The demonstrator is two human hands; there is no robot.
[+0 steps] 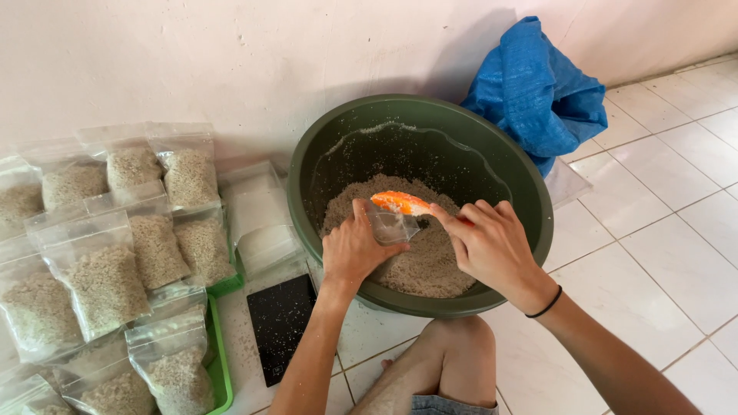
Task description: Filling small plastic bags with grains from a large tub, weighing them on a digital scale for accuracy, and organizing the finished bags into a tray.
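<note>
The right hand (492,242) grips an orange plastic scoop (401,203), tipped over a small clear plastic bag (390,227) that the left hand (354,247) pinches open, both above the pale grain (430,261) inside a round dark-green plastic basin (530,192) on the white tiled floor (661,215). Filled clear bags of grain (100,277) lie to the left.
</note>
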